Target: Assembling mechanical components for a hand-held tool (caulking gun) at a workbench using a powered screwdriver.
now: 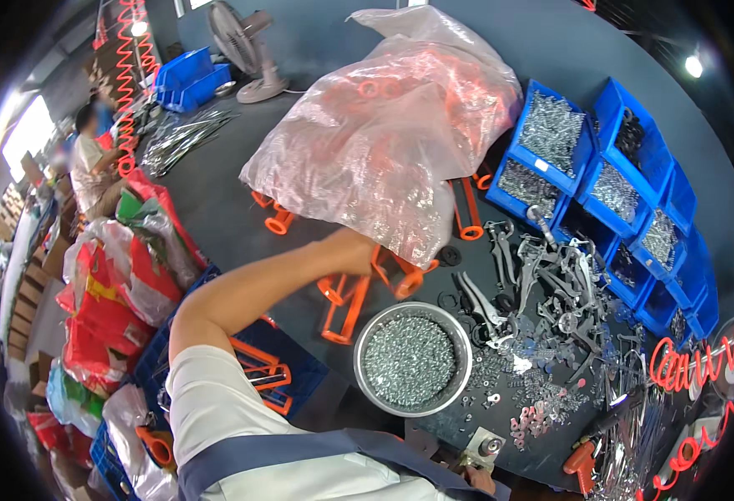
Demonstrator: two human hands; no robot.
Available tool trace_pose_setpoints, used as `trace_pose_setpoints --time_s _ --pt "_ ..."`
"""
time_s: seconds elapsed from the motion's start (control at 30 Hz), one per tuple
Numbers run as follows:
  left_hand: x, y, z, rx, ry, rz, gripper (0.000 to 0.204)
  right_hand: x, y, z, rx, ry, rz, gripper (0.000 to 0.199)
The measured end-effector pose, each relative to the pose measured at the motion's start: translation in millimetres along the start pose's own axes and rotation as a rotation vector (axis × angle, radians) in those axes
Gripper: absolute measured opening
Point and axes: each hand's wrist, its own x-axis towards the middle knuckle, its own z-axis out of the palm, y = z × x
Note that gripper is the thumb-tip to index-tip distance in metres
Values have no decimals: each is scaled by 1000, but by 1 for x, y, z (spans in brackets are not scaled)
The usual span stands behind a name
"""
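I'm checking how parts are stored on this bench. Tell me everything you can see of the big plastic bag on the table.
The plastic bag is large, clear with a pinkish tint, crinkled and bulging. Orange parts show through near its top, and a mass of small silvery pieces fills its lower half. Its neck is bunched at the top. It slumps on the dark table, overlapping orange frames at its lower edge. The left hand reaches its bottom corner; the fingers are hidden.

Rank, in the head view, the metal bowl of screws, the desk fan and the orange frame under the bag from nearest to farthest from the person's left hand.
From the left hand:
1. Orange frame, right beside it at the bag's edge.
2. Metal bowl of screws, below it, toward the person.
3. Desk fan, far across the table.
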Motion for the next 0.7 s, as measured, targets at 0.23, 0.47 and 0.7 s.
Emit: trace_pose_setpoints --time_s 0.23,0.47,0.7 --pt "-4 -86 -62 -441 -166 -419 53 23 0 9 26 39 -80 21" --pt "26 -217 -114 678 759 -585 52 59 -11 31 49 84 -106 21" --pt "61 -203 -54 343 563 -577 55 84 -21 47 19 172 -69 22"
